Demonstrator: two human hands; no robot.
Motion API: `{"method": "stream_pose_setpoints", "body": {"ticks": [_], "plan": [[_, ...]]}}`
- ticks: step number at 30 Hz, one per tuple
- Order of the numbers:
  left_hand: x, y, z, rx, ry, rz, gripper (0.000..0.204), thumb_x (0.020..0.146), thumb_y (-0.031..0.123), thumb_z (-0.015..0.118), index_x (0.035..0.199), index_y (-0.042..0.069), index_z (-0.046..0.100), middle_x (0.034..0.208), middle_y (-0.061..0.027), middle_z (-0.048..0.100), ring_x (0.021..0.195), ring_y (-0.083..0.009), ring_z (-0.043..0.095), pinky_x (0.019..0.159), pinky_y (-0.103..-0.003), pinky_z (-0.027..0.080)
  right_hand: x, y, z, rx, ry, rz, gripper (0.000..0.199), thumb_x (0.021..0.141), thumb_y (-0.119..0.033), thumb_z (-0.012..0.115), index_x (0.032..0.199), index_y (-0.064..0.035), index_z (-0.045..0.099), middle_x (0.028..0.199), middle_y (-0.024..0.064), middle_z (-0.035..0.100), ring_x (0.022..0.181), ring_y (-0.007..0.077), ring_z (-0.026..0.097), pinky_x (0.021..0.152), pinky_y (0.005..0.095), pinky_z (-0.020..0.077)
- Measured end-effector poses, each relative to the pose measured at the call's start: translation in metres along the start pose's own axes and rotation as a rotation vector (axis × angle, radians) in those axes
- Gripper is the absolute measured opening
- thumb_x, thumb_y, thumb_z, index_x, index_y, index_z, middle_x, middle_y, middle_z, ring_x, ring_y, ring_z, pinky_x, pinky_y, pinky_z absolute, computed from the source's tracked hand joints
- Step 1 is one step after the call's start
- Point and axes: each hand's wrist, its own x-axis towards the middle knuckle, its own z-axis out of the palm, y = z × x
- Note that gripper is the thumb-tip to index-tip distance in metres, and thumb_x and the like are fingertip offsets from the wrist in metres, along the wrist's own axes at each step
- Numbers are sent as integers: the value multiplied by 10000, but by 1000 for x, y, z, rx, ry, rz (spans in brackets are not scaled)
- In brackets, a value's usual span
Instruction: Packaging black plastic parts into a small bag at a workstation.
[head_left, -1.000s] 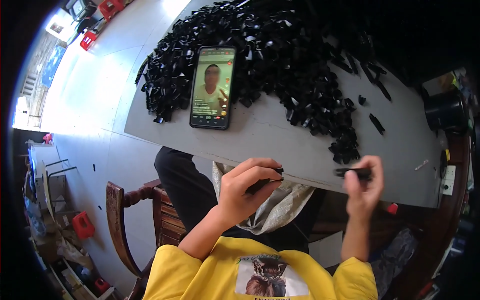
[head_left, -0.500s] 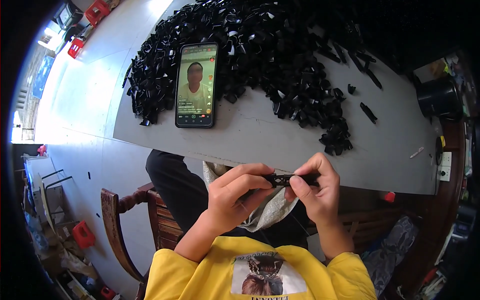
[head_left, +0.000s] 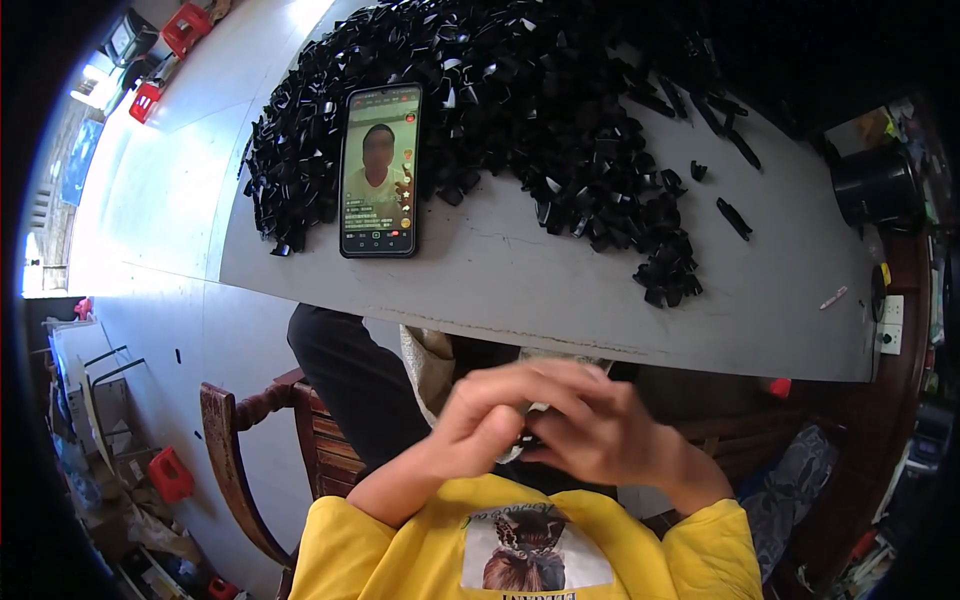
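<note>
My left hand (head_left: 490,405) and my right hand (head_left: 605,430) are closed together over my lap, just off the table's near edge. A dark bit of a black plastic piece (head_left: 528,438) shows between them; the fingers hide most of it. Both hands are blurred, the right more so. Beneath them a pale woven sack (head_left: 428,365) hangs by the table edge. Beyond, a large heap of small black plastic pieces (head_left: 480,110) covers the far part of the grey table (head_left: 450,290).
A phone (head_left: 380,175) playing a video leans against the heap. Longer black strips (head_left: 735,218) and a white pen-like stick (head_left: 833,298) lie to the right. A black bucket (head_left: 880,190) stands at the right edge. A wooden chair (head_left: 240,450) is at my left.
My hands have drawn closer to my body and come together over the black piece, which was stretched lengthwise between my fingertips before. The view has shifted slightly.
</note>
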Motion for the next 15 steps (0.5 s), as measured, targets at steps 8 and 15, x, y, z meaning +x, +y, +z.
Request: {"method": "stream_pose_setpoints", "body": {"ticks": [8,15], "plan": [[7,-7,6,-3,-296,95,592,1016,374,281,852,-50,661,931,-205,693,900,-350,673,839,-412,517,-13,-6,17,198,23,53,221,831,-211,671,974,-47,640,941,66,629,768,254,662,595,322,549],[42,-12,-30,1264,297,63,268,899,49,541,1164,6,542,882,-159,582,752,-360,591,672,-404,488,-7,34,-24,-153,141,288,193,698,-61,676,841,-32,550,844,94,524,725,280,544,651,365,461]]}}
